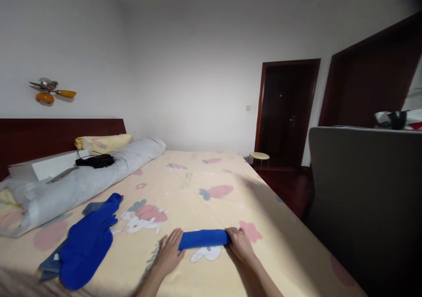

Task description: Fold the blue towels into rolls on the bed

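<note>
A small blue cloth (203, 238), folded into a narrow strip, lies on the yellow cartoon-print bedsheet (204, 178) near the bed's front edge. My left hand (169, 253) lies flat on the sheet with its fingers stretched out, touching the strip's left end. My right hand (240, 243) rests at the strip's right end, with fingers curled over that edge. A larger pile of blue cloth (87, 244) lies loose on the sheet to the left.
A rolled grey quilt (99, 178) runs along the dark headboard (49, 134), with a black item (95, 160), a white box (46, 165) and a yellow pillow (103, 142) by it. A grey panel (362, 191) stands at right. A small stool (259, 156) stands before a dark doorway (285, 112).
</note>
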`<state>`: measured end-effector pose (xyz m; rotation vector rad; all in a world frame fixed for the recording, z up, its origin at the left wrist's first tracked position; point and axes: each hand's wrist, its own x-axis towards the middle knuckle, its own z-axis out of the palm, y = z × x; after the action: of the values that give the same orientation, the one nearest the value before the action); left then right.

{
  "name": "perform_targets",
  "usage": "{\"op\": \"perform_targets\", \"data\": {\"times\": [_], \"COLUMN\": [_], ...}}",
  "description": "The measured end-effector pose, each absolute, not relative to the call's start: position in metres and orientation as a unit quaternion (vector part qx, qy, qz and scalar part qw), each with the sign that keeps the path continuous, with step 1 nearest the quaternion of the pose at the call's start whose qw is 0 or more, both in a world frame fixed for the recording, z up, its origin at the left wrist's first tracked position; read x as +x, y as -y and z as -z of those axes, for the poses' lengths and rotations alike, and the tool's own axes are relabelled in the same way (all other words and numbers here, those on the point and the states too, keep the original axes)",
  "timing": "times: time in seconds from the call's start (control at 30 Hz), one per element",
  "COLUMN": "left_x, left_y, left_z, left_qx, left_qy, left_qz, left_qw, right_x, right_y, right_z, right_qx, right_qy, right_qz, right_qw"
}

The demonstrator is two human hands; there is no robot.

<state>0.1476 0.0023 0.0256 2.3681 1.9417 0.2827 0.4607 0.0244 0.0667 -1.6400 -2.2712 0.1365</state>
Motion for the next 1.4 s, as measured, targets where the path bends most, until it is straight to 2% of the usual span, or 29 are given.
{"op": "perform_targets", "data": {"times": [0.13, 0.23, 0.33, 0.43, 0.6, 0.73, 0.87, 1.03, 1.4], "left_x": [0.155, 0.170, 0.197, 0.227, 0.251, 0.250, 0.248, 0.248, 0.241], "left_y": [-0.003, 0.001, 0.014, 0.029, 0.038, 0.035, 0.032, 0.033, 0.026], "left_z": [-0.029, -0.033, -0.038, -0.034, -0.005, 0.009, 0.016, 0.018, 0.027], "left_qx": [0.758, 0.740, 0.717, 0.722, 0.777, 0.791, 0.780, 0.770, 0.781], "left_qy": [-0.644, -0.650, -0.629, -0.566, -0.545, -0.543, -0.565, -0.576, -0.551], "left_qz": [-0.102, -0.169, -0.252, -0.281, -0.216, -0.197, -0.203, -0.199, -0.193], "left_qw": [0.026, 0.040, 0.165, 0.282, 0.229, 0.201, 0.177, 0.189, 0.219], "right_x": [0.465, 0.462, 0.452, 0.438, 0.424, 0.425, 0.445, 0.497, 0.568], "right_y": [-0.035, -0.035, -0.020, 0.000, 0.020, 0.022, 0.015, -0.014, -0.060], "right_z": [-0.142, -0.219, -0.285, -0.316, -0.307, -0.304, -0.324, -0.343, -0.318], "right_qx": [-0.532, -0.488, -0.441, -0.408, -0.405, -0.410, -0.435, -0.496, -0.607], "right_qy": [0.823, 0.846, 0.869, 0.890, 0.905, 0.903, 0.892, 0.862, 0.789], "right_qz": [-0.048, -0.036, -0.026, -0.028, -0.005, 0.002, 0.003, 0.008, 0.076], "right_qw": [0.190, 0.212, 0.221, 0.204, 0.132, 0.128, 0.124, 0.104, 0.061]}}
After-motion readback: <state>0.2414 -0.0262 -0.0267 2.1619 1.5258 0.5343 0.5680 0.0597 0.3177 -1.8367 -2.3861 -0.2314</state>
